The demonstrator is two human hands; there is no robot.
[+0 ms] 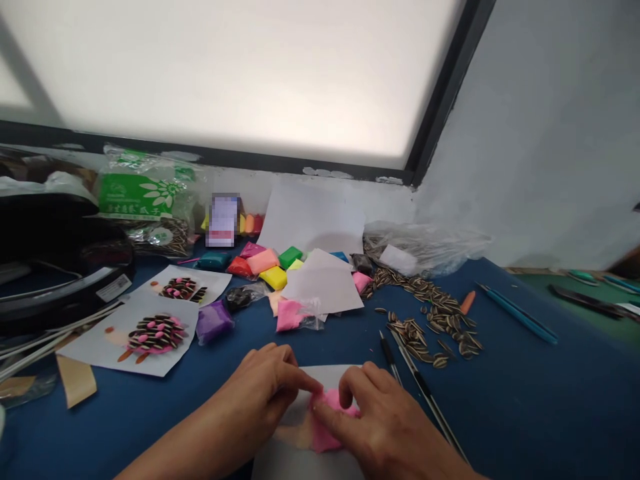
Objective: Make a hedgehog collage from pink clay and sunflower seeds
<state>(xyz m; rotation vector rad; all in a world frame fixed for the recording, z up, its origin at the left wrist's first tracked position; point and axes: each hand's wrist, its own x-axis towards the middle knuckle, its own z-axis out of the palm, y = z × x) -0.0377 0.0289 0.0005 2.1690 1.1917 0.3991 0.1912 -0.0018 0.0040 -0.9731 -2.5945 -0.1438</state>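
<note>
Near the worktop's front edge, the pink clay lies on a white sheet beside a flat peach shape. The right hand presses it with the thumb, thumb and forefinger apart; the left hand touches its upper edge with an outstretched forefinger, thumb held away. Two pens lie just right, then striped seeds. Left sit two seed-studded pictures. Farther off are coloured clay packets and, behind them, a bag of seeds.
</note>
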